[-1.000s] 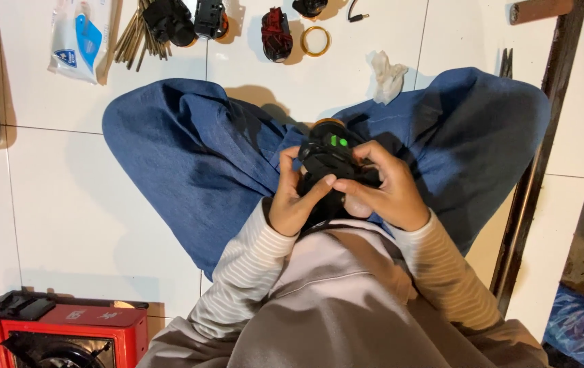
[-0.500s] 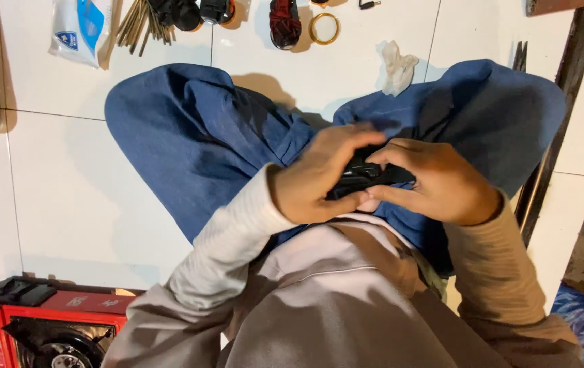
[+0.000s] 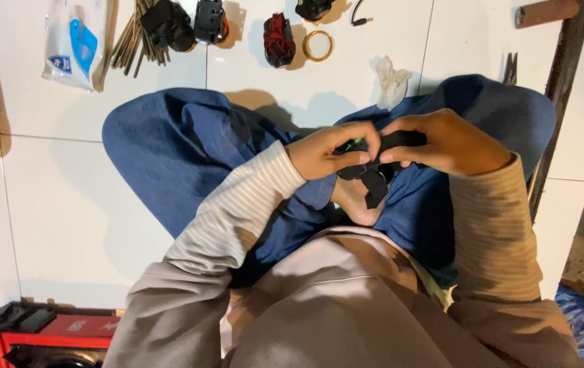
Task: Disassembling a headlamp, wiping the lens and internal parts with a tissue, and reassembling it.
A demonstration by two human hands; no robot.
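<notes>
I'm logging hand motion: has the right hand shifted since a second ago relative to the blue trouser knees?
Yes. The right hand has moved outward, from between the blue trouser knees toward the right knee, holding the black device.

Bare white floor point(image 3: 67, 204) lies open at the left; small parts point(image 3: 278, 39) crowd the top; red case point(image 3: 47, 334) blocks bottom-left

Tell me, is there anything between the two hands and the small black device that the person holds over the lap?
Nothing visible stands between them. The left hand and the right hand both grip the small black device directly, with the fingers wrapped over it. The fingers themselves hide most of its top.
</notes>
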